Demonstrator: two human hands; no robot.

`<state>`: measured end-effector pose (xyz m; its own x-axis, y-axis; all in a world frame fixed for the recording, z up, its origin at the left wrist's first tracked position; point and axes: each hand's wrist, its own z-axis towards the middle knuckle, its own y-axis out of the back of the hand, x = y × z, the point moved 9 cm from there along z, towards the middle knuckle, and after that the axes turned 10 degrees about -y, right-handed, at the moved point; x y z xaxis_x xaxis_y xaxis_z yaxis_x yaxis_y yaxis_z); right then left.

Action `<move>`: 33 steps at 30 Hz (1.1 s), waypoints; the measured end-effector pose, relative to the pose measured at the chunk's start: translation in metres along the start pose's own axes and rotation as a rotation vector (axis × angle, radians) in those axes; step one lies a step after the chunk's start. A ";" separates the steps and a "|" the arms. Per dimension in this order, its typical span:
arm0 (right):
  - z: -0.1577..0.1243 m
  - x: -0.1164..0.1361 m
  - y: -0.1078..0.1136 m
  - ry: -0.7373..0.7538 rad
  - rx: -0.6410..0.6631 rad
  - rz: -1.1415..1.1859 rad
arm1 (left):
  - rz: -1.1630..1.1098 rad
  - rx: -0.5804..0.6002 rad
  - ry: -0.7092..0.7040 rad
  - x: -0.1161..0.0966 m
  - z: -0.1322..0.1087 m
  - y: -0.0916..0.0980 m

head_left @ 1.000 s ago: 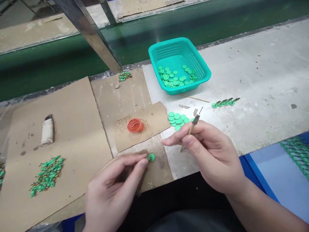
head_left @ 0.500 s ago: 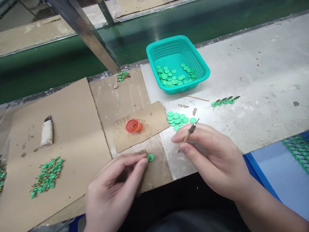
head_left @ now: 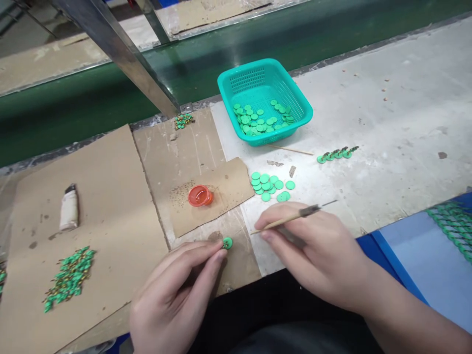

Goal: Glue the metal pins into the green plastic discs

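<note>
My left hand [head_left: 177, 285] pinches a small green disc [head_left: 227, 243] between thumb and forefinger, just above a piece of cardboard. My right hand [head_left: 317, 250] grips a thin wooden-handled tool [head_left: 291, 219] with a dark collar and a fine metal tip. Its tip points right, away from the disc. Nearest that hand lies a loose group of flat green discs [head_left: 267, 184] on the grey bench. A small red plastic cup [head_left: 199, 195] sits on the cardboard, beyond my left hand, amid dark specks.
A teal plastic basket [head_left: 236, 83] holds many green discs. A short row of green discs with dark attachments [head_left: 335, 155] lies to its right. On the left, cardboard carries a worn tube [head_left: 69, 209] and a heap of green pieces [head_left: 70, 278]. A green conveyor belt [head_left: 92, 123] runs behind; a blue tray [head_left: 424, 260] sits at right.
My right hand has tipped the tool from nearly upright to nearly level, with its metal tip pointing right. My left hand still pinches the disc. The whole scene has shifted slightly in view.
</note>
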<state>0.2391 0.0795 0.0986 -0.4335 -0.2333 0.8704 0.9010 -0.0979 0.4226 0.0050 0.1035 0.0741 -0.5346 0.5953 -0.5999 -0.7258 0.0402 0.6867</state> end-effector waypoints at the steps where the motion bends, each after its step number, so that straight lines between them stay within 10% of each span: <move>1: 0.004 0.002 -0.007 0.003 0.020 0.038 | -0.001 -0.002 -0.009 0.000 0.000 0.000; 8: 0.026 -0.002 -0.043 -0.035 0.155 0.145 | -0.017 -0.013 -0.008 -0.006 0.004 -0.001; 33: 0.020 -0.001 -0.057 0.055 0.232 0.113 | 0.015 -0.006 0.014 -0.006 0.003 0.001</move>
<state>0.1882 0.1045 0.0783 -0.3229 -0.2826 0.9033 0.9140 0.1547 0.3751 0.0083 0.1022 0.0797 -0.5509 0.5848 -0.5954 -0.7205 0.0267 0.6929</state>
